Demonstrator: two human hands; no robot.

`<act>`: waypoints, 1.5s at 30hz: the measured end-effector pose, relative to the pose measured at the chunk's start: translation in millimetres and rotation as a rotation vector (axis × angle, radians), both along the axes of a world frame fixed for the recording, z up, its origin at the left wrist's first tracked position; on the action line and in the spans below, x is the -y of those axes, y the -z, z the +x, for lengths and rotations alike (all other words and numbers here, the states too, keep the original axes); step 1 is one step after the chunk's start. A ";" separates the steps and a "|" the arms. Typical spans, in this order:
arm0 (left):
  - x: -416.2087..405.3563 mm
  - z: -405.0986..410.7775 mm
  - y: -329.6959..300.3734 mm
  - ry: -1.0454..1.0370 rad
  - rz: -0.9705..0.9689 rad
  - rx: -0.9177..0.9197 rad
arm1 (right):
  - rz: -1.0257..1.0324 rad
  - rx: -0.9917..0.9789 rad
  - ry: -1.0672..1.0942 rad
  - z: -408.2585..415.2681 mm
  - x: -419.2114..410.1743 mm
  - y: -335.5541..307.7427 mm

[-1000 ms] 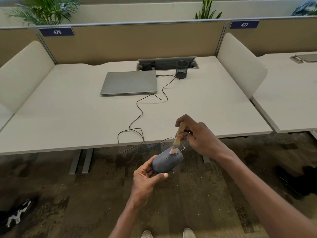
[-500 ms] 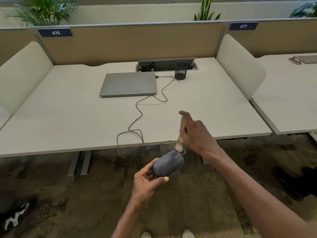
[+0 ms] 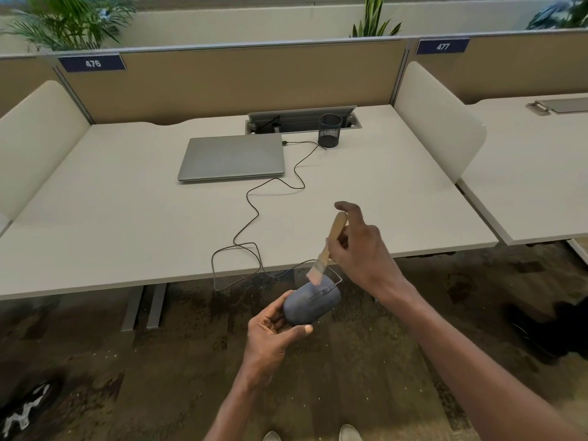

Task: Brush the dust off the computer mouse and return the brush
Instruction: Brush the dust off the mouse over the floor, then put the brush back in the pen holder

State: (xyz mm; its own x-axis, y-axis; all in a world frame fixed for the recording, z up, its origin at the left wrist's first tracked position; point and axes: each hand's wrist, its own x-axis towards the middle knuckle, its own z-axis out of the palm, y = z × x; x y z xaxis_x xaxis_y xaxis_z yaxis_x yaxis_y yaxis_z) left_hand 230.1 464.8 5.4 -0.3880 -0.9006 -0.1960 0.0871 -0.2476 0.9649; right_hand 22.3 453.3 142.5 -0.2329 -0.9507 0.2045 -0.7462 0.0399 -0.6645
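Two shoe tips [image 3: 350, 432] show at the bottom edge on the dark patterned carpet [image 3: 178, 370]. Above them I see the left hand [image 3: 270, 332] raised over the floor, in front of the table's near edge, its grip wrapped around the rear of the grey-blue computer mouse [image 3: 313, 302]: thumb along the lower side, fingers curled behind. Mouse is tilted, its front end up and away from me. Right hand [image 3: 362, 253] sits above and right of it, grip pinching the wooden handle of the brush [image 3: 327, 249], index finger stretched out past the handle's top. Brush slants down-left; its pale bristles touch the mouse's upper front, near the wheel. Mouse's cable [image 3: 254, 214] leaves the front end, loops over the table [image 3: 127, 218] edge, then wanders back across the white surface to the right rear corner of the closed grey laptop [image 3: 232, 157]. Just right of the laptop, a black mesh cup [image 3: 330, 130] stands by the open cable hatch [image 3: 302, 117]. Behind, tan partition panels carry labels 476 [image 3: 92, 63] and 477 [image 3: 442, 46]; plants [image 3: 63, 23] beyond.
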 end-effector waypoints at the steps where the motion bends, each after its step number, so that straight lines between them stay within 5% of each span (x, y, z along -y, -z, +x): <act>1: -0.1 -1.0 -0.5 0.010 -0.001 0.004 | 0.003 0.024 -0.018 4.5 3.4 -0.6; 11: 1.0 2.1 -5.1 0.011 -0.038 0.047 | 0.216 0.000 0.032 21.5 30.0 6.5; 21: 1.9 5.9 1.6 0.011 -0.024 0.030 | 0.235 -0.362 0.223 -21.2 13.3 5.5; 45: 22.5 11.4 -33.6 -0.243 -0.095 -0.115 | 0.046 -0.047 0.400 -13.6 -25.4 -9.8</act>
State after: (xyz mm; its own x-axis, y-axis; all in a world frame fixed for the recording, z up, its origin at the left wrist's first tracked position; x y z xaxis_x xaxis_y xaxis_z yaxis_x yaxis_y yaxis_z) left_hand 241.5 442.4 39.0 -0.1733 -0.9821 -0.0738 0.2433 -0.1153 0.9631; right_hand 8.7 478.8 152.3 -0.5779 -0.7953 0.1832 -0.6951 0.3619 -0.6212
